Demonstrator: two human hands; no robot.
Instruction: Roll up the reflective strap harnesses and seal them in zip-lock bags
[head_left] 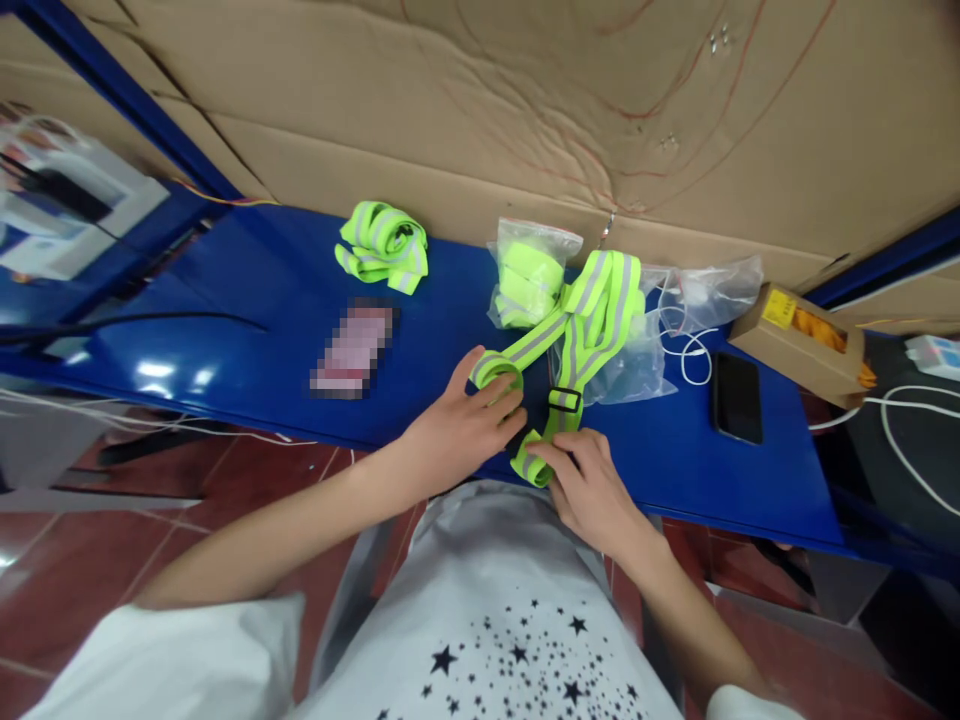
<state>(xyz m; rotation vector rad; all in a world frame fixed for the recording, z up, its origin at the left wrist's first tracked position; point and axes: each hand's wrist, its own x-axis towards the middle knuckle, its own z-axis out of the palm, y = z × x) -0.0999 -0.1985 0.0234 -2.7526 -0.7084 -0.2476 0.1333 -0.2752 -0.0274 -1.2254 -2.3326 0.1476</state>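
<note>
A neon green strap with a grey stripe [598,310] lies in loops at the middle of the blue table, with a black buckle [565,400] on one part. My left hand [476,420] has its fingers wrapped round a curled coil of this strap. Just right of it, my right hand [585,475] pinches a small rolled end of the strap below the buckle, near the table's front edge. Behind my hands, a clear bag [529,275] holds another rolled green strap. A separate bundle of green strap [384,245] rests at the back left.
A blurred pinkish rectangle [354,350] lies left of my hands on the blue table [225,290]. To the right are clear plastic bags [712,290], a white cable [696,362], a black phone [737,397] and an open cardboard box [799,340]. A cardboard wall [450,110] stands behind.
</note>
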